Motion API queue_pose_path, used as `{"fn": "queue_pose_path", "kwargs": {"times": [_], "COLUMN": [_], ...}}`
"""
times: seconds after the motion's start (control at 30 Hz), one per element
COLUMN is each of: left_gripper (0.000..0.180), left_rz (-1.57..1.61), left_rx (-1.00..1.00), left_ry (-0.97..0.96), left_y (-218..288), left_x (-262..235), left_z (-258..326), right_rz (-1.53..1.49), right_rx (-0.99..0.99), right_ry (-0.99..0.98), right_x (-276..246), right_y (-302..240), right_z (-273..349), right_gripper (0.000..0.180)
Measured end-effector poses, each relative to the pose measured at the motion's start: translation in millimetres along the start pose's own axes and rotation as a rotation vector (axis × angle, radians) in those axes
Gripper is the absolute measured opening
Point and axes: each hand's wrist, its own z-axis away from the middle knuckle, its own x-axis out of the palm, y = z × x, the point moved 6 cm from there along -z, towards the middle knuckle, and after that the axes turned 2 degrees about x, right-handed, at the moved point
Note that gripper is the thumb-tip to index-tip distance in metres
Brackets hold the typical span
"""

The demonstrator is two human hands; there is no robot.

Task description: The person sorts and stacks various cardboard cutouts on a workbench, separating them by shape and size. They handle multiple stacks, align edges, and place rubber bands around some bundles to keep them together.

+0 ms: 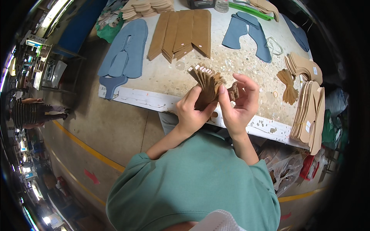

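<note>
Over the table's front edge, a fanned bundle of small brown leather pieces (208, 82) is gripped in my left hand (192, 109). Small white stickers show along its upper edge. My right hand (239, 102) meets the bundle from the right, thumb against its side. Between the right thumb and curled fingers sits a smaller bunch of brown pieces (233, 92), partly covered by the fingers. Beyond my hands lie overlapping stacks of larger brown leather panels (181, 32), with pointed or notched near ends and a few white stickers.
The worktable (162, 77) has a stained, speckled top. Blue cut pieces (133, 44) lie left, with more blue pieces (250, 29) at far right. Tan stacks (306, 111) and a tied brown bundle (288, 86) stand on the right. Plastic bags (283, 165) hang below; a person (34, 113) is far left.
</note>
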Motion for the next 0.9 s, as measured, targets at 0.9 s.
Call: {"fn": "queue_pose_path", "kwargs": {"times": [0.9], "left_gripper": [0.035], "left_rz": [0.062], "left_rx": [-0.054], "left_ry": [-0.054], "left_y": [-3], "left_x": [5], "left_z": [5], "right_rz": [0.227], "right_rx": [-0.154], "right_ry": [-0.188], "right_x": [5], "right_y": [-14], "right_z": [-15], "right_gripper": [0.042]}}
